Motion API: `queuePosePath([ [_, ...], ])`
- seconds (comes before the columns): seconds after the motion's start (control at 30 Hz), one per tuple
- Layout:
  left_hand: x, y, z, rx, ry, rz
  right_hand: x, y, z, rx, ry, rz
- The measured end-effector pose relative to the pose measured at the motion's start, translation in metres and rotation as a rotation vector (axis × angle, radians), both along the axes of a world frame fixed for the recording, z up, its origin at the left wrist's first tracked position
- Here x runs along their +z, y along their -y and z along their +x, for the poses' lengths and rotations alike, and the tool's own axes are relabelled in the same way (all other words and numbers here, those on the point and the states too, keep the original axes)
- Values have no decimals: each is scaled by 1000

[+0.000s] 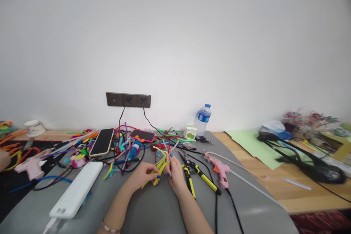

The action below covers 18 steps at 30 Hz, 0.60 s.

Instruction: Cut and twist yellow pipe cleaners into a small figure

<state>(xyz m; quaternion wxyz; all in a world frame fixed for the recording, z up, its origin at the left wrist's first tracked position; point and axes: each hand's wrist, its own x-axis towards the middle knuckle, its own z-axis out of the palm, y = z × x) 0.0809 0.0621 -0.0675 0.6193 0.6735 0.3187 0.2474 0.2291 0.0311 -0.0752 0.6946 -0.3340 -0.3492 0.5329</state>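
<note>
Both of my hands are closed on a bundle of yellow pipe cleaners over the grey mat. My left hand pinches the lower ends, with a bracelet on that wrist. Higher up on the bundle, my right hand grips it between thumb and fingers. Bent yellow tips fan out above the hands. Right beside my right hand lie yellow-and-black pliers and a pink glue gun with a black cord.
A white power bank lies at the left, near a black-screened phone. Tangled coloured pipe cleaners cover the back. A water bottle and a small green-white box stand by the wall. Another person's hand shows at the left edge.
</note>
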Motion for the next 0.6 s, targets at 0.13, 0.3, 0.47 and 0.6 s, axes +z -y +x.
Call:
queuePosePath([
  [0.13,1,0,0,-17,-3,-20,-4,0,2,-92,101,-5],
  [0.3,4,0,0,-33,-7,-27,-1,9,-1,-316,404,1],
  [0.47,2,-2,3,31,-18,-27,21,23,5,-447,633,81],
  [0.6,-5,-5,4,95,41,-22,26,43,36,-647,986,52],
])
